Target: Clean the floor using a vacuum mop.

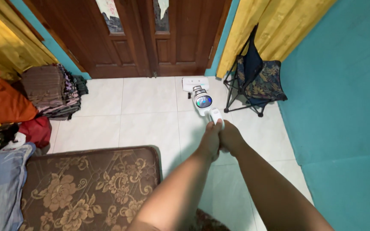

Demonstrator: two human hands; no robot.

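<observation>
Both my hands grip the white handle of an upright stick vacuum cleaner (pixel 202 102). My left hand (pixel 211 139) wraps the handle from the left, and my right hand (pixel 231 138) holds it from the right, touching the left one. The vacuum's round lit display faces up toward me. Its white floor head (pixel 195 83) rests on the white tiled floor (pixel 150 115), close to the dark wooden double door (pixel 150 38).
A folding chair (pixel 255 75) with leaf-print fabric stands right of the vacuum by a yellow curtain (pixel 275 25). A brown floral mattress (pixel 91 188) lies at lower left. Stacked folded clothes (pixel 50 90) and bags sit at the left. A teal wall (pixel 343 85) runs along the right.
</observation>
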